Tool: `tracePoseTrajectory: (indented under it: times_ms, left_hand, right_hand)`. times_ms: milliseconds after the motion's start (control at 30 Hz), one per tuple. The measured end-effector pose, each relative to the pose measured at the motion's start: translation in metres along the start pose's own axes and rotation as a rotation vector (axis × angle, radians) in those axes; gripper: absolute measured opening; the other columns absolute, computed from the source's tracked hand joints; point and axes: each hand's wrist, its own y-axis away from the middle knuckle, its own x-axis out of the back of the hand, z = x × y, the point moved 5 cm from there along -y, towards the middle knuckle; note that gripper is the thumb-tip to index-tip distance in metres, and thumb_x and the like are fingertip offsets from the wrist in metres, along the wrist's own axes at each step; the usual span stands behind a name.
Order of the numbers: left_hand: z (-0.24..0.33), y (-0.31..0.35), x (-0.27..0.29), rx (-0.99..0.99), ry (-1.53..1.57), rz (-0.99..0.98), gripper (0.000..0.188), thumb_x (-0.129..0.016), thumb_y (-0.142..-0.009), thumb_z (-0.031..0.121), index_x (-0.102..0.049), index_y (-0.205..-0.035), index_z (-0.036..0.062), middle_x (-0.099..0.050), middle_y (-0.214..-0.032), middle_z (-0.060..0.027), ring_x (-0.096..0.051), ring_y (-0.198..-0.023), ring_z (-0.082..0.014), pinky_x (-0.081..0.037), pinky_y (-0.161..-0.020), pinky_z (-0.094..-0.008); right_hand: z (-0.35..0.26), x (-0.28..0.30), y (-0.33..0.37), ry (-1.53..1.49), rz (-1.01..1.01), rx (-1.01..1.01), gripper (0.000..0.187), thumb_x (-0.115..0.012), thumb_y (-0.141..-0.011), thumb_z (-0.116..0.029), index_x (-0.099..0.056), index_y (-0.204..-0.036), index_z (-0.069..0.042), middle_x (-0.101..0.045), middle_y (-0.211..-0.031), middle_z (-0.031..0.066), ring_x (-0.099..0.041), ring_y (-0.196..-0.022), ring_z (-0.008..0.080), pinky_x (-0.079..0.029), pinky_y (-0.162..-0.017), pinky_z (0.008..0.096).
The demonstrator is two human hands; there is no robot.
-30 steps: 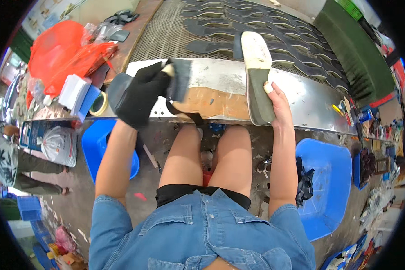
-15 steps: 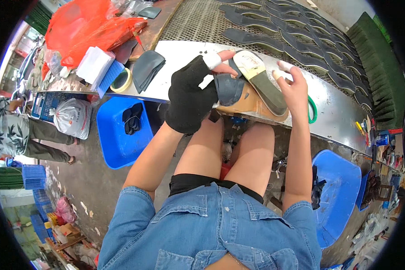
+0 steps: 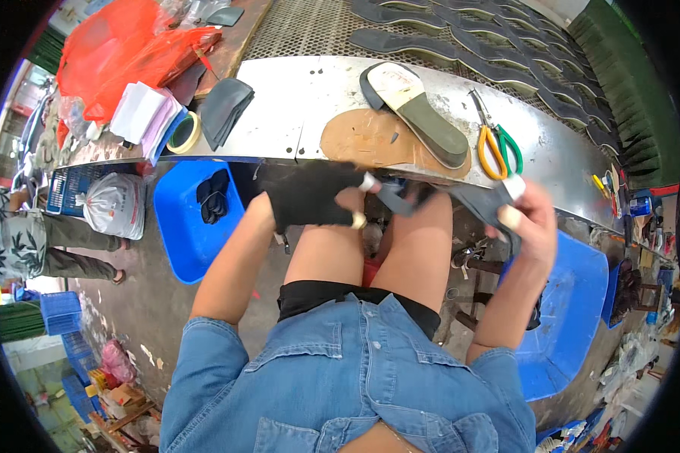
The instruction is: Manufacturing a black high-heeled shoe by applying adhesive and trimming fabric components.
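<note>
Evidently, a dark strip (image 3: 476, 202) stretches between the person's two hands, in front of the tabletop (image 3: 279, 98) and above the thighs; it blurs midway, so one cannot tell whether it is a single piece or two. The right hand (image 3: 530, 223), bare with pale wraps on its digits, pinches the strip's right end between thumb and fingers. The left hand (image 3: 317, 195), in a black fingerless glove, has its wrapped index finger at the other end, too blurred to tell whether it grips

Just beyond, a white and olive shoe form (image 3: 431, 121) lies over the edge of a brown board (image 3: 363, 140), its white end on a dark piece. To its right rest scissors (image 3: 489, 130) with yellow and green handle loops. Farther left are a stack of dark pieces (image 3: 227, 113), a pale tape roll (image 3: 196, 130), papers (image 3: 140, 109) and a red plastic bag (image 3: 117, 57). Behind, dark soles (image 3: 461, 57) line a mesh surface (image 3: 302, 30), while blue bins (image 3: 175, 204) flank the person below
</note>
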Motion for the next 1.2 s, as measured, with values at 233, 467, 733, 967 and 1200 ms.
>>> tracePoseTrajectory:
  times_ms: [233,467,733,967,1200]
  left_hand:
    - [-0.111,-0.031,0.021,0.392,-0.009,0.223,0.039,-0.069,-0.074,0.031,-0.062,-0.106,0.0095,-0.065,-0.098,-0.0131,-0.062,-0.092,-0.0282,-0.048,-0.08,-0.0347]
    - [-0.181,-0.12,0.014,0.654,-0.195,0.402,0.039,-0.065,-0.076,0.041,-0.064,-0.096,0.0073,-0.066,-0.091,-0.0132,-0.063,-0.083,-0.029,-0.049,-0.073,-0.0356]
    - [-0.213,-0.147,0.001,0.806,-0.094,0.322,0.044,-0.061,-0.074,0.041,-0.065,-0.1,0.0065,-0.063,-0.104,-0.0165,-0.058,-0.099,-0.031,-0.046,-0.085,-0.0375]
    - [-0.211,-0.141,0.009,0.625,0.235,0.544,0.029,-0.061,-0.079,0.033,-0.065,-0.091,0.0066,-0.065,-0.088,-0.0167,-0.061,-0.085,-0.0324,-0.047,-0.075,-0.0391]
    - [-0.127,-0.108,0.041,0.413,1.168,0.692,0.017,-0.056,-0.089,0.018,-0.059,-0.095,0.0029,-0.06,-0.082,-0.0025,-0.058,-0.07,-0.0099,-0.048,-0.061,-0.0232]
  right_hand:
    - [0.033,0.043,0.029,0.439,-0.327,-0.281,0.018,-0.07,-0.071,-0.013,-0.063,-0.079,0.002,-0.059,-0.065,0.0031,-0.055,-0.061,0.011,-0.042,-0.057,0.0243]
    - [0.114,-0.033,0.053,0.749,-0.652,-0.221,0.022,-0.071,-0.066,-0.012,-0.065,-0.085,-0.002,-0.064,-0.076,0.0105,-0.062,-0.07,0.0259,-0.047,-0.062,0.0346]
    - [0.045,-0.016,0.024,1.157,-0.195,-0.432,0.031,-0.069,-0.061,-0.014,-0.065,-0.092,-0.01,-0.065,-0.08,0.011,-0.063,-0.077,0.0305,-0.05,-0.067,0.0397]
    - [0.082,-0.058,0.005,0.806,-0.379,-0.25,0.024,-0.067,-0.071,-0.009,-0.067,-0.094,-0.007,-0.065,-0.074,0.0105,-0.063,-0.066,0.018,-0.05,-0.061,0.0298]
    - [-0.001,-0.052,-0.082,1.139,0.412,0.514,0.058,-0.076,-0.063,-0.017,-0.054,-0.113,0.0,-0.056,-0.094,0.018,-0.053,-0.093,0.0326,-0.044,-0.079,0.0397]
